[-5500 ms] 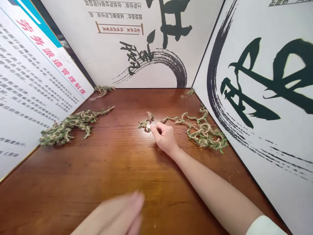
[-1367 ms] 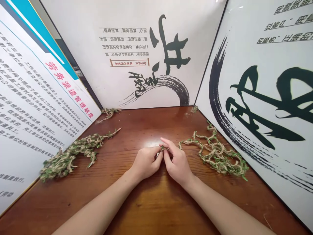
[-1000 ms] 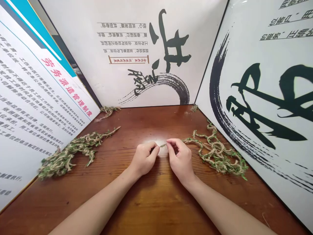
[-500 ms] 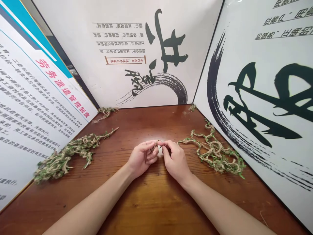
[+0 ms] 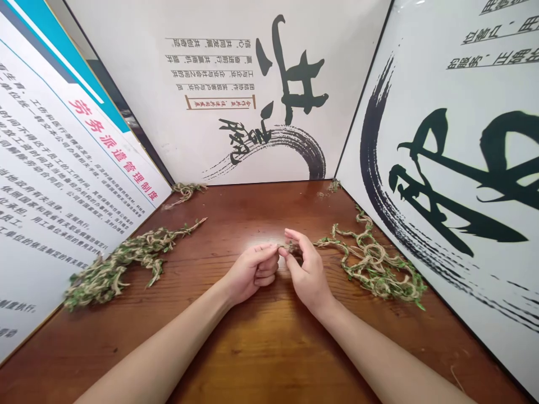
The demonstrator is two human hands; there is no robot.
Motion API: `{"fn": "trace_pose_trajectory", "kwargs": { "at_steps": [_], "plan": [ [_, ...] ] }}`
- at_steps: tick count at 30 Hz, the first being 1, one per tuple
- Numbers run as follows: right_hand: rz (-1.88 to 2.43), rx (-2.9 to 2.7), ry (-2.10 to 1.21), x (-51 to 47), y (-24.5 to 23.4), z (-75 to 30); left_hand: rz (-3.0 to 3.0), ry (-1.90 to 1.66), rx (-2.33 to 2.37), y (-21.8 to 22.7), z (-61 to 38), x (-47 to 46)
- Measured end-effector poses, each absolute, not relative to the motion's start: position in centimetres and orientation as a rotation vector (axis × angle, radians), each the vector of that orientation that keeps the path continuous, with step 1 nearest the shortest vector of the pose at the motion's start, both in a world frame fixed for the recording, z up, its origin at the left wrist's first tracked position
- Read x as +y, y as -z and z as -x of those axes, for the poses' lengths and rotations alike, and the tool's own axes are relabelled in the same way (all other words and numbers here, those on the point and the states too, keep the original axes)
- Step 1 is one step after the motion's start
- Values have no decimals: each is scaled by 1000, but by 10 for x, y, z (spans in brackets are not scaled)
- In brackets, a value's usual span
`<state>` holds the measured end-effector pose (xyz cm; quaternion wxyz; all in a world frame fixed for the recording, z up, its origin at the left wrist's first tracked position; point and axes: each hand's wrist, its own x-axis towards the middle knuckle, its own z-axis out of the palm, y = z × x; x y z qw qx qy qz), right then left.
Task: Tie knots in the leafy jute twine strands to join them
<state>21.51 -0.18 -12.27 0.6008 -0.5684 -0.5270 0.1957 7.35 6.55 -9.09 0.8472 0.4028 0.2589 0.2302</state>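
My left hand (image 5: 255, 270) is closed, its thumb and forefinger pinching the end of a leafy twine (image 5: 290, 247). My right hand (image 5: 310, 274) is just beside it, thumb and fingers apart, with the twine lying in the gap between them. Its lower fingers are mostly hidden behind the palm. From behind this hand the twine appears to run rightward into a loose tangled heap of leafy twine (image 5: 379, 261) with small green leaves. Whether the right thumb touches the strand I cannot tell.
To the left lies a bundle of leafy twine (image 5: 122, 264) along a printed board (image 5: 105, 185). A smaller twine clump (image 5: 187, 192) sits in the far left corner, with a scrap of greenery (image 5: 334, 186) at the far right. White panels (image 5: 202, 146) stand around the brown wooden table (image 5: 252, 359).
My right hand has opened from a pinch, its fingers now raised and spread. The left hand still pinches, its fingers more tightly curled. The view has shifted slightly.
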Motion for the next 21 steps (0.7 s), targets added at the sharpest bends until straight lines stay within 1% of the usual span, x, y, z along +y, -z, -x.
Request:
{"fn": "trace_pose_trajectory", "kwargs": {
  "at_steps": [5,15,21],
  "plan": [
    [1261,-1346,-488,-6,118,-216,-891,-435,515,94,-74,66],
    [1231,-1328,-539,-12,106,-217,-885,-368,487,92,-69,71],
    [1340,-1281,-463,-10,109,-214,-849,-322,544,91,-70,71]
  ]
}}
